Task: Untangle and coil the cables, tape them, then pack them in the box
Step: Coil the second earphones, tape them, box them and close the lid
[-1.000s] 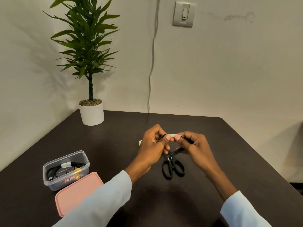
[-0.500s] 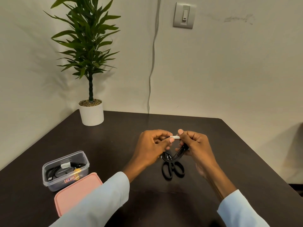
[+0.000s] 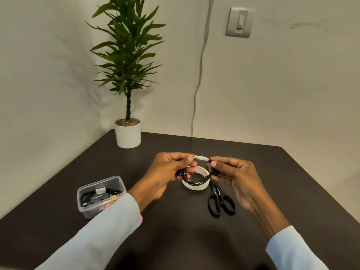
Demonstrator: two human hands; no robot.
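Observation:
A black coiled cable [image 3: 194, 181] is held up above the dark table [image 3: 282, 182] between both hands. My left hand [image 3: 167, 172] pinches its left side and my right hand [image 3: 233, 172] pinches its right side. A strip of white tape [image 3: 201, 158] wraps the top of the coil between my fingertips. Behind and below the coil a roll of white tape [image 3: 196, 185] lies flat on the table. At the left stands the clear plastic box [image 3: 101, 195], open, with black cables taped in white inside.
Black scissors [image 3: 220, 201] lie on the table below my right hand. A potted plant [image 3: 127, 131] stands at the back left corner. My left sleeve hides most of the pink lid beside the box. A grey cord [image 3: 196, 90] hangs down the wall.
My hands have spread apart, the coil now hangs open between them and the tape roll shows behind it. The view has shifted, so the box and plant sit further right.

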